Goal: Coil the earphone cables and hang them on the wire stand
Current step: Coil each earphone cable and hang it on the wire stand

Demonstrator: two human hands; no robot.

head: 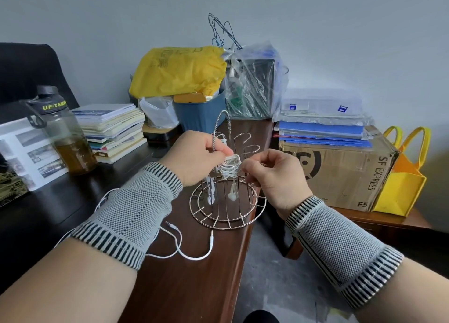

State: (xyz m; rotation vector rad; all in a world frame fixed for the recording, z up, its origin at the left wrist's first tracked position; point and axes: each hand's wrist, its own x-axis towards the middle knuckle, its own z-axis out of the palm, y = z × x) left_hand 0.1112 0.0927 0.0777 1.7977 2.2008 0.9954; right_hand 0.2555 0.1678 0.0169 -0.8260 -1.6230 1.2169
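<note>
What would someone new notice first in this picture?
Probably both hands, left hand and right hand, pinching a coiled white earphone cable at the rose-gold wire stand in the centre. Behind sits a bright yellow plastic bag; another earphone cable lies loose on the table.

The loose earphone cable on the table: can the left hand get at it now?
Probably not at once. The left hand is pinching the coiled cable at the wire stand; the loose cable lies uncovered below its forearm.
</note>
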